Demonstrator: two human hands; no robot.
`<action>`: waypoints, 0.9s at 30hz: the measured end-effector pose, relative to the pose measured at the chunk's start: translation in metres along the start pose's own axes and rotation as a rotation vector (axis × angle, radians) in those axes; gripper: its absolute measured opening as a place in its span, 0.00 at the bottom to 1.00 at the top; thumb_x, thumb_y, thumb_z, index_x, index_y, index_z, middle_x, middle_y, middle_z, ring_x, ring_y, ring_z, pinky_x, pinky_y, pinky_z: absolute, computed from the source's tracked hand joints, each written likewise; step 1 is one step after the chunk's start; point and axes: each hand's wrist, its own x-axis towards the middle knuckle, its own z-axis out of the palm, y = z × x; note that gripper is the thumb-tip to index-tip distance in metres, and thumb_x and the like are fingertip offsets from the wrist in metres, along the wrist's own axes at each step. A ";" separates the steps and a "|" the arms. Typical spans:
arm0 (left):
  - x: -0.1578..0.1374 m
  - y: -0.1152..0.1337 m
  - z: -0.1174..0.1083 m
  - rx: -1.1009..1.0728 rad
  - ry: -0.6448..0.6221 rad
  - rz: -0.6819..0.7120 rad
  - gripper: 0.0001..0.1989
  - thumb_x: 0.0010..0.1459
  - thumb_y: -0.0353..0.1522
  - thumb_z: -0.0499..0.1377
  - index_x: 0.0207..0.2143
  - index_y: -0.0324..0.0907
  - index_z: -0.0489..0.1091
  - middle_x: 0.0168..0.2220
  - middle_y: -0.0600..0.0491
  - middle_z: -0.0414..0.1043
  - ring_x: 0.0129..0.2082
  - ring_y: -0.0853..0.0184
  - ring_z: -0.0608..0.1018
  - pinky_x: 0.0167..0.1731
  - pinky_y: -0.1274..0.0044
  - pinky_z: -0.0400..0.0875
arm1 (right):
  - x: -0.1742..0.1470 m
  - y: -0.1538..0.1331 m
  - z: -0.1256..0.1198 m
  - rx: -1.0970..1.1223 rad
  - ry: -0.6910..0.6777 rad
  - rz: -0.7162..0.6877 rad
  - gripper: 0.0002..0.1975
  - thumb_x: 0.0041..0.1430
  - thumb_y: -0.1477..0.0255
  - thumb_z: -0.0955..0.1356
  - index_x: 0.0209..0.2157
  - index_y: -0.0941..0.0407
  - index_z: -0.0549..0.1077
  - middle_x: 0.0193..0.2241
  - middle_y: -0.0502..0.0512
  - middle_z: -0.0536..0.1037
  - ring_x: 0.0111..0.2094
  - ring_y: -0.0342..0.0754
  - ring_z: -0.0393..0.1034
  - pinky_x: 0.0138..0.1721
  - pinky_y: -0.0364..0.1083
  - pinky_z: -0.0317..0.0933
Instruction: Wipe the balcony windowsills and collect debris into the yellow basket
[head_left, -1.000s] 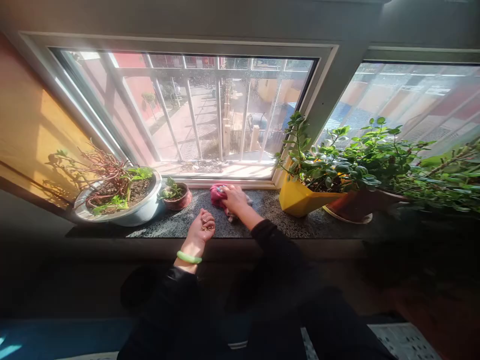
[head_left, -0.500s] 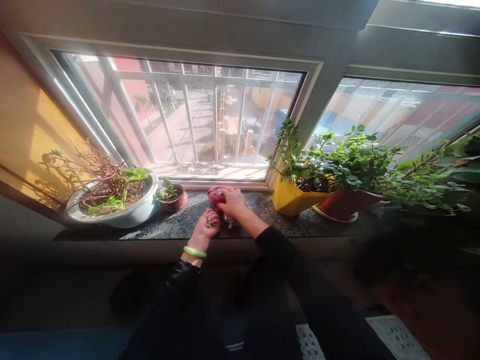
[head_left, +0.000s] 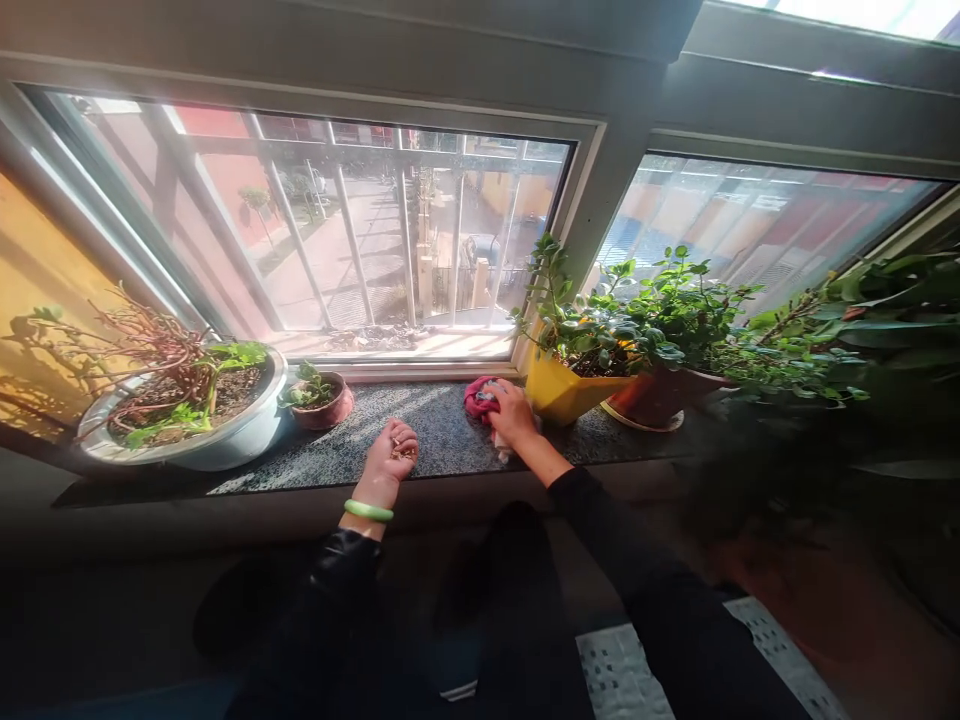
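My right hand [head_left: 515, 415] is closed on a crumpled red cloth [head_left: 480, 397] with some pale and grey patches, pressed to the speckled stone windowsill [head_left: 442, 430] beside a yellow pot [head_left: 562, 390]. My left hand [head_left: 391, 452], a green bangle [head_left: 368, 510] on its wrist, is curled palm up just over the sill's front edge. Small brownish dry bits [head_left: 403, 452] lie in its palm under the bent fingers; they are too small to make out exactly. Left of that hand stands a small reddish pot [head_left: 322, 408] with a low green plant.
A wide white pot [head_left: 247, 435] with reddish stems stands at the sill's left end. A reddish-brown pot [head_left: 660, 400] on a saucer stands right of the yellow one, its leaves spreading rightward. Behind the sill is a window [head_left: 337, 230] with bars outside.
My right hand has slid the cloth rightward along the sill, away from my left hand and up near the yellow pot. The left hand stays curled. The view has shifted slightly right.
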 end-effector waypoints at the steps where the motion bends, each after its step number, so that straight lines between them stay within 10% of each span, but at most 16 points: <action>1: 0.001 -0.001 0.000 0.005 -0.002 0.006 0.20 0.74 0.33 0.43 0.25 0.43 0.53 0.13 0.63 0.54 0.10 0.78 0.61 0.10 0.86 0.51 | -0.003 -0.007 -0.001 0.015 0.023 -0.016 0.22 0.55 0.76 0.68 0.52 0.52 0.76 0.60 0.58 0.69 0.57 0.56 0.63 0.60 0.55 0.58; 9: 0.007 0.006 -0.002 0.007 0.018 0.064 0.21 0.74 0.31 0.40 0.24 0.43 0.54 0.13 0.63 0.53 0.09 0.79 0.59 0.09 0.89 0.50 | -0.037 -0.083 0.045 0.054 -0.105 -0.369 0.27 0.54 0.63 0.72 0.56 0.45 0.74 0.63 0.53 0.67 0.64 0.59 0.55 0.64 0.58 0.52; 19: 0.002 -0.001 0.002 0.047 0.042 0.044 0.21 0.74 0.32 0.43 0.24 0.43 0.52 0.14 0.63 0.52 0.10 0.79 0.60 0.10 0.87 0.50 | -0.005 0.041 -0.002 0.073 -0.084 -0.240 0.24 0.51 0.79 0.70 0.52 0.54 0.77 0.62 0.62 0.68 0.63 0.57 0.60 0.64 0.59 0.55; 27: 0.005 -0.001 -0.001 0.045 0.015 0.051 0.21 0.74 0.32 0.43 0.23 0.43 0.52 0.14 0.63 0.51 0.10 0.79 0.57 0.10 0.87 0.49 | -0.011 -0.048 0.028 0.057 -0.133 -0.471 0.25 0.55 0.62 0.73 0.56 0.45 0.75 0.62 0.56 0.68 0.66 0.60 0.53 0.65 0.61 0.49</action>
